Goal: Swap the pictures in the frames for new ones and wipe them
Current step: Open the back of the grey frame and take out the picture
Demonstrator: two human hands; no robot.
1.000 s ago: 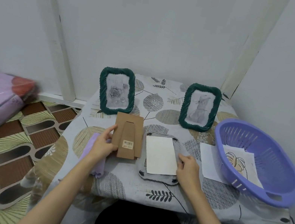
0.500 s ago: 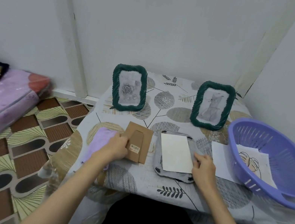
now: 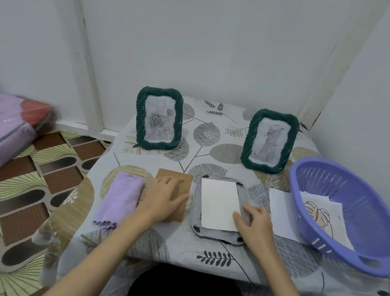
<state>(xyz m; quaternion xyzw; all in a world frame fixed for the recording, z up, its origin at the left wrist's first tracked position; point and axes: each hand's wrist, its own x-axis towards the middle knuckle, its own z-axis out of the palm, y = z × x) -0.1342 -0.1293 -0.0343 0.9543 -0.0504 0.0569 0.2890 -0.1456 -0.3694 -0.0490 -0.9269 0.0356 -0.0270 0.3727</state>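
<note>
Tablecloth (image 3: pixel 196 252); face-down frame (image 3: pixel 197 224) under right hand's (image 3: pixel 257 221) fingers (image 3: pixel 238 219)

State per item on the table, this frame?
left frame: upright, picture in
right frame: upright, picture in
open frame: face down, back off, white sheet on it
backing board: flat, under left hand
right hand: on sheet's corner
cloth: folded, idle
basket: tilted, holds prints
</note>
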